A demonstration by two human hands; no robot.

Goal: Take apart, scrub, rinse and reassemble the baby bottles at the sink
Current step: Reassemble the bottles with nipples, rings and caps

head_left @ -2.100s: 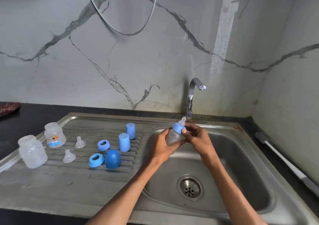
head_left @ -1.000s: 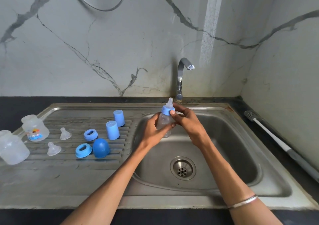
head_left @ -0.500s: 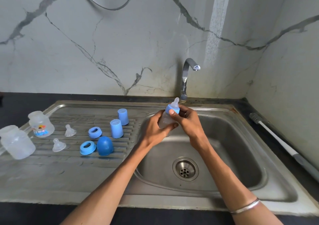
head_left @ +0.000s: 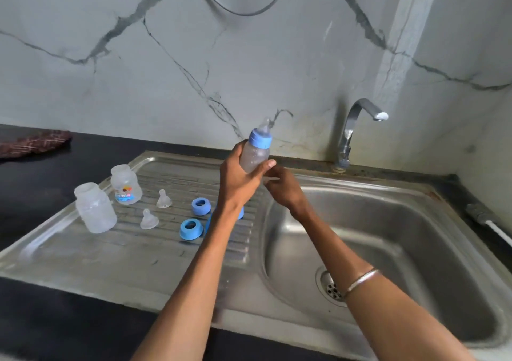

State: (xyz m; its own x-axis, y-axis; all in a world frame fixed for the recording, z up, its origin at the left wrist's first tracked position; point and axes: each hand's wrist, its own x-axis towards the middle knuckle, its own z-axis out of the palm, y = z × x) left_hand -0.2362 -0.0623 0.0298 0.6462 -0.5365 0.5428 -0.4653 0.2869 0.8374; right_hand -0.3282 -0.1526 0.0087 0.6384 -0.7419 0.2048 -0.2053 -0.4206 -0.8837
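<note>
A small clear plastic baby bottle with blue collar and teat (head_left: 256, 150) is held upright just left of the curved steel tap (head_left: 349, 133), clamped in the left hand (head_left: 240, 179). The right hand (head_left: 284, 187) lies beside it, fingers curled; their grip cannot be told. Reassembly seems in hand: next, setting it on the ribbed steel drainboard (head_left: 155, 249) likely follows.
</note>
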